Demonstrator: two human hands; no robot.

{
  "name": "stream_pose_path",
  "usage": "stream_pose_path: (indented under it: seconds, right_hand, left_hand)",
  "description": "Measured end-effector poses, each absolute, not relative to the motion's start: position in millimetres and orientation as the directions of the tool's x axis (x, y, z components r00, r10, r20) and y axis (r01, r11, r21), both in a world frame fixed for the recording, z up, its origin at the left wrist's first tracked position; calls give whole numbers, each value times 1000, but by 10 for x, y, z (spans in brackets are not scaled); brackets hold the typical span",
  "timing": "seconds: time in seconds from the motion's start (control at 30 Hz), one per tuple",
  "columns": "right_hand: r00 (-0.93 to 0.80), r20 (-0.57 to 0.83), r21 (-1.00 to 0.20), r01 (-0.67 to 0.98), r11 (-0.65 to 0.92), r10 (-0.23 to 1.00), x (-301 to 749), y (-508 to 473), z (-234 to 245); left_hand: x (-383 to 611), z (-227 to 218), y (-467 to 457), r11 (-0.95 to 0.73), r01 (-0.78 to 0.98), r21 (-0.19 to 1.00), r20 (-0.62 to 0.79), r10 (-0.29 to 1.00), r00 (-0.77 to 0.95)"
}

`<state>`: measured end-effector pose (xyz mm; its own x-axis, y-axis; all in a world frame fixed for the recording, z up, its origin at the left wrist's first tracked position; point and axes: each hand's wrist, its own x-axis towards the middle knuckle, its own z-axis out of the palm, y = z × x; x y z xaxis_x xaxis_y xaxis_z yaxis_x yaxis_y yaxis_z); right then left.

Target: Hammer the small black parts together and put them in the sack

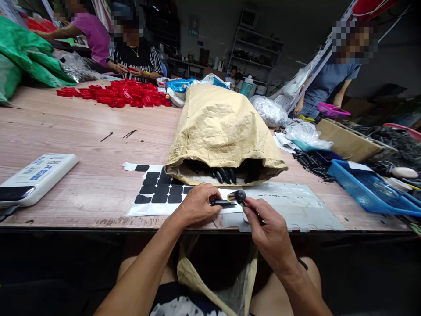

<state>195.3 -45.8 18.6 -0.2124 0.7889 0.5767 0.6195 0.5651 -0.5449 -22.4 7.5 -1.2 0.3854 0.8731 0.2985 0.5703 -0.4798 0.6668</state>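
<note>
My left hand rests at the table's front edge, fingers closed on a slim black pen-like piece. Facing it, my right hand pinches a small dark piece with a rounded black end; its exact kind I cannot make out. Left of my hands lies a white sheet of black rounded-square stickers, partly covered by a sack. That brown paper sack lies with its mouth toward me, black tubular pieces showing inside. Under my right hand spreads a grey plastic sheet.
A white power bank-like device lies at left. A red heap of parts lies before a person in stripes. Blue basket and black parts stand right. Another open sack is at my lap.
</note>
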Motion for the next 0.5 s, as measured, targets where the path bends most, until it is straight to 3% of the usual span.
stream_pose_path:
  seconds: [0.33,0.5]
  right_hand:
    - [-241,648,-467,624,627,722,1732,-492,176]
    - [-321,562,-443,661,605,762,1754,-455,121]
  left_hand:
    - [-243,22,99,-416,577,703,225,900,374]
    - [-240,13,96,-403,573,714,221,906,362]
